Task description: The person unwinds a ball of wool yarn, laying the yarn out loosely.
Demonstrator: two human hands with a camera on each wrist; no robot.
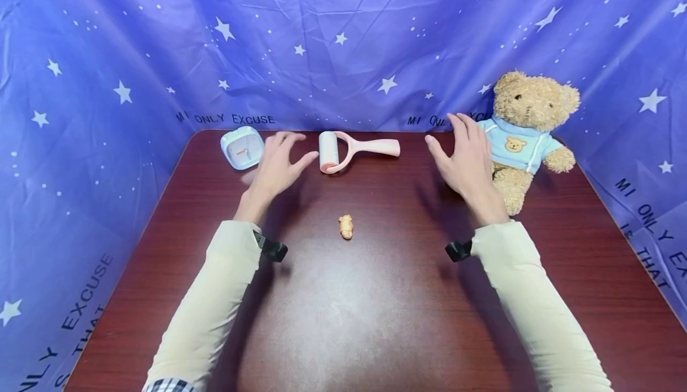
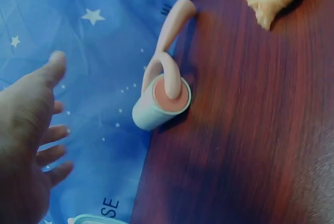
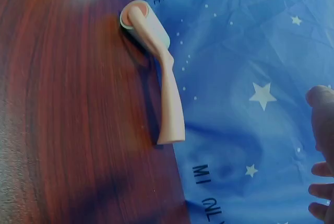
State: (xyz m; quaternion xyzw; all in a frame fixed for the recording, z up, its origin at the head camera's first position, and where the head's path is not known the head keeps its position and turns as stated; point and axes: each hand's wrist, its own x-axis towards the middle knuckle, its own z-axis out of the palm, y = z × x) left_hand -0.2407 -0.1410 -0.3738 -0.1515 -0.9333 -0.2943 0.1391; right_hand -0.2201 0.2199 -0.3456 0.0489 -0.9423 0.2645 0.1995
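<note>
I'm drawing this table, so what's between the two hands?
In the head view, the pink roller lies between the left hand and right hand. The small orange figure is lower in that picture.

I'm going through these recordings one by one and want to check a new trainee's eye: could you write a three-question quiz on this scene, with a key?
1. Which hand is nearer the teddy bear: A, left; B, right?
2. True or false: one hand is gripping the lint roller.
3. Fill in: the small orange figurine lies ___ to the person than the lint roller does.

Key: 1. B, the right hand. 2. False; neither hand holds it. 3. nearer.
</note>
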